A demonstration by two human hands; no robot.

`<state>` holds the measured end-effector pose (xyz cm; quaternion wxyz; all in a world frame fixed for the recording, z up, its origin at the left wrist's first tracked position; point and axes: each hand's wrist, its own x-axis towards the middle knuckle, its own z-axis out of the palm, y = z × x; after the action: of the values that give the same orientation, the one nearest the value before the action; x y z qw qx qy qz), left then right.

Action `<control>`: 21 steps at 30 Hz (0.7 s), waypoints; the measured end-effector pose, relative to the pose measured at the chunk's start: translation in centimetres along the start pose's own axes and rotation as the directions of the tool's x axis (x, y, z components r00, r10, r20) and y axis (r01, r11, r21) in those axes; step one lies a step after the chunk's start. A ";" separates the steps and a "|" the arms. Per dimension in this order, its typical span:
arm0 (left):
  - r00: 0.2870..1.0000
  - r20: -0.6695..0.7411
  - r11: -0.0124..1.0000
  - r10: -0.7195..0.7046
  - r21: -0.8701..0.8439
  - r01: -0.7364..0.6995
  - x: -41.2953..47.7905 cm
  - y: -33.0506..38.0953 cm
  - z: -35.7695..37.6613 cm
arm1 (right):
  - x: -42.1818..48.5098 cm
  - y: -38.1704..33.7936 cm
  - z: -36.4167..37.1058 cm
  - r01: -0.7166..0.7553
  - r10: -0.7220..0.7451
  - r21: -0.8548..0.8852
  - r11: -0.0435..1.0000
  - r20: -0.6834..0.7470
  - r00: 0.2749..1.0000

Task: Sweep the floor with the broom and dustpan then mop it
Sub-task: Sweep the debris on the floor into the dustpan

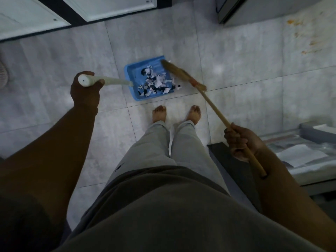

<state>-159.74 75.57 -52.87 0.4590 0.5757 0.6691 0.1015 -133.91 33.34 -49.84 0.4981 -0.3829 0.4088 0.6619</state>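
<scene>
The blue dustpan (131,70) sits flat on the grey tiled floor (236,57), just ahead of the person's bare feet (159,113), with its open lip facing right. A heap of torn paper scraps (154,82) lies inside it, and one small scrap (179,86) rests on the tile just outside the lip's near corner. The left hand (85,90) curls round the top of the dustpan's pale upright handle (112,81), thumb over the end. The right hand (238,142) grips the wooden stick of the broom (183,74) with fingers wrapped tight; the bristles lie along the lip's far corner, overlapping its edge. Bare tile opens to the left and right of the pan and beyond it, up to a white door (118,8) with a dark frame. Orange stains (309,44) mark the floor at the far right. A dark-edged low bench (225,160) stands just beside the right leg, carrying a grey tray (318,131) of papers.
</scene>
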 end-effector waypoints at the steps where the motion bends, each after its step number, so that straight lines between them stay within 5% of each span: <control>1: 1.000 0.003 1.000 0.005 -0.029 -0.004 -0.8 0.2 0.7 | -0.3 -0.9 -0.3 0.006 -0.006 -0.017 1.000 -0.005 1.000; 12: 0.998 -0.042 0.999 -0.038 -0.033 0.037 -1.9 -0.6 -0.7 | 3.7 -2.7 5.8 0.026 -0.035 -0.108 0.994 -0.081 0.996; 21: 0.999 -0.011 0.998 -0.050 -0.026 0.050 -1.7 -1.2 -1.1 | -0.3 0.4 3.1 -0.035 0.042 -0.101 0.994 0.065 0.997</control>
<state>-161.55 74.19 -52.21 0.4650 0.5521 0.6845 0.1020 -134.52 36.06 -48.36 0.4788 -0.3771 0.3657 0.7034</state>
